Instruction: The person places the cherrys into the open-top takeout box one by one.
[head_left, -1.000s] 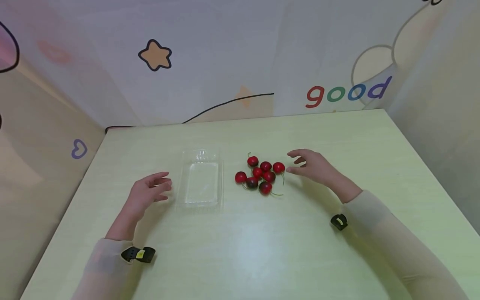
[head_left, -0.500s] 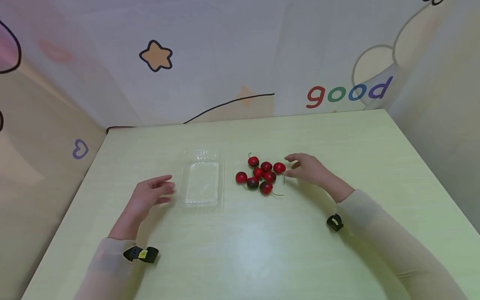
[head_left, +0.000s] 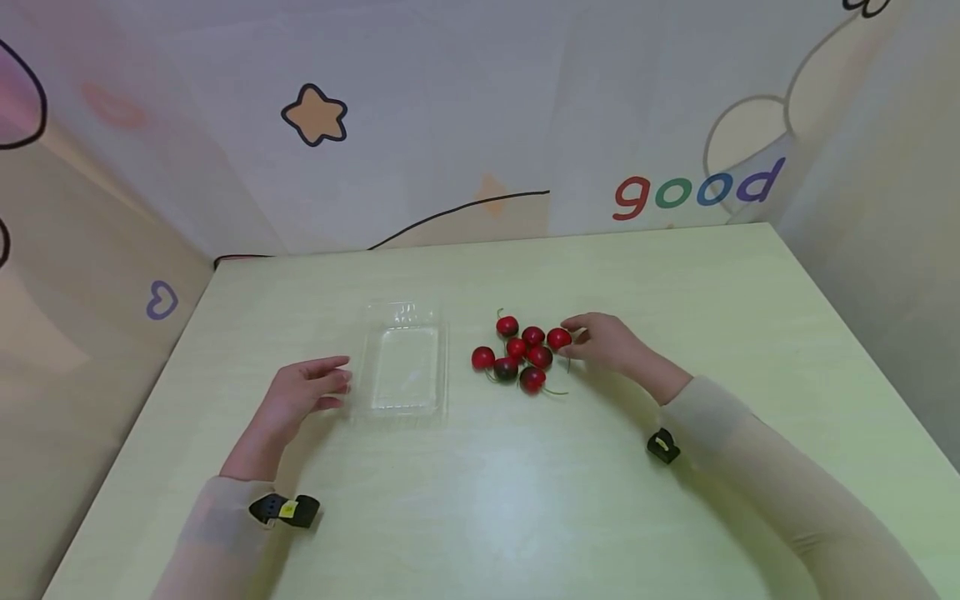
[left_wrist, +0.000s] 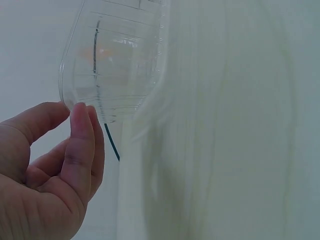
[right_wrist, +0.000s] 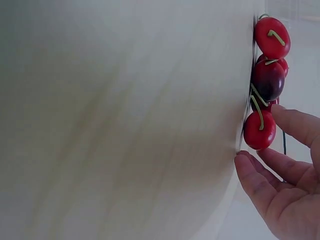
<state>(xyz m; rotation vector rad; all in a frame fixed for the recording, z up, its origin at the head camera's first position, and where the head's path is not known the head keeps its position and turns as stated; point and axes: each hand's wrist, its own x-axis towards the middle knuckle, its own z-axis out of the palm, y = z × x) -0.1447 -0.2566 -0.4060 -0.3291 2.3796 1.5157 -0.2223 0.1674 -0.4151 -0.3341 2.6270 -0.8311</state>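
Several dark red cherries [head_left: 532,381] with green stems lie in a loose cluster on the table. My right hand [head_left: 611,342] reaches in from the right, index finger and thumb on either side of the rightmost cherry [right_wrist: 259,131]. That cherry still sits on the tabletop, and its stem shows in the right wrist view. A clear, shallow plastic container [head_left: 406,411] stands left of the cherries. At its left side is my left hand [head_left: 296,396]. In the left wrist view, the left fingertips [left_wrist: 80,111] are right at the container's rim, with the fingers loosely bent.
The pale wooden table [head_left: 495,500] extends around the things, with its back edge against a printed cloth backdrop [head_left: 450,108]. More cloth hangs at both sides. Each sleeve carries a dark strap [head_left: 285,510] at the wrist.
My right hand has moved left and slightly down in view, bringing thumb and index finger around the rightmost cherry. My left hand has shifted right to the container's rim. Cherries and container stay put.
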